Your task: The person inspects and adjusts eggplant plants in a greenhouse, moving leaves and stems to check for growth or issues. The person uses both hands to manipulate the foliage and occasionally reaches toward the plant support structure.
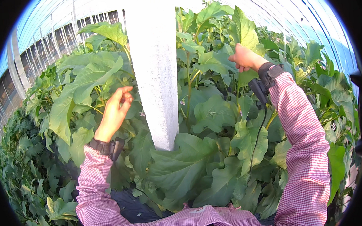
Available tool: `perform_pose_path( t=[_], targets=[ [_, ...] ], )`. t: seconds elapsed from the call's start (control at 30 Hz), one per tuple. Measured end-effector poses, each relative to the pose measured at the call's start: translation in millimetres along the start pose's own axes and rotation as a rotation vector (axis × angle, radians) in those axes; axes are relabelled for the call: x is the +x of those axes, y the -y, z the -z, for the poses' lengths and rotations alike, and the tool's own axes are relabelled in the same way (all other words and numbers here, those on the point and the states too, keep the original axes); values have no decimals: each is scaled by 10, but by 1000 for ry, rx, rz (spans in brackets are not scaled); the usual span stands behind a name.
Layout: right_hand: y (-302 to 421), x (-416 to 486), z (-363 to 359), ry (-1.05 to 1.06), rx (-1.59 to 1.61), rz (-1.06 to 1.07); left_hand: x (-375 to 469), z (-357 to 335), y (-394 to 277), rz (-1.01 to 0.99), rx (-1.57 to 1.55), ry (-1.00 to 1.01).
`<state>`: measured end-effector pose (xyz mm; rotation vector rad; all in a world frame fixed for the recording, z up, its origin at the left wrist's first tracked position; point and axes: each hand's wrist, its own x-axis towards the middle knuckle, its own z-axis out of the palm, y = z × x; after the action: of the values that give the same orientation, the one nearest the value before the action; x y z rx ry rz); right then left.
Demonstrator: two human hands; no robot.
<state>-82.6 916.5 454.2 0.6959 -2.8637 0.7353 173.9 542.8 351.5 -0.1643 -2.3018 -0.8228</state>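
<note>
My left hand [114,113] is raised left of a white post, its fingers loosely bent and slightly apart, with nothing visible in them. Beside it hang broad, lobed leaves of an eggplant [90,76]. On the other side of the post, my right hand [247,58] is curled up against a tall, sunlit eggplant leaf [244,30]. Its fingers hide whether a leaf or stem is pinched between them. Dark straps with small black devices circle both wrists, the right device [258,91] trailing a black cable [257,137].
The white post [156,74] rises between my hands, its foot among large leaves [186,164]. Small pale purple flowers [182,101] show among the stems. Dark sheeting [133,206] covers ground near my body. Bent greenhouse ribs [311,12] arch overhead; thin uprights [55,36] line the left.
</note>
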Motion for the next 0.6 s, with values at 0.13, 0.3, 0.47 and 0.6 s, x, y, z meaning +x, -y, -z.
perform_pose_path(
  t=[0.13,0.3,0.47,0.6],
  targets=[
    [290,152,-62,98,232,28,672,55,-194,-348,2,-305],
    [486,191,-183,110,176,39,1566,323,132,87,127,-481],
    [592,264,-256,104,161,46,2006,232,549,270,218,-426],
    [569,385,-320,102,146,49,2092,276,799,299,-75,-351]
  ],
)
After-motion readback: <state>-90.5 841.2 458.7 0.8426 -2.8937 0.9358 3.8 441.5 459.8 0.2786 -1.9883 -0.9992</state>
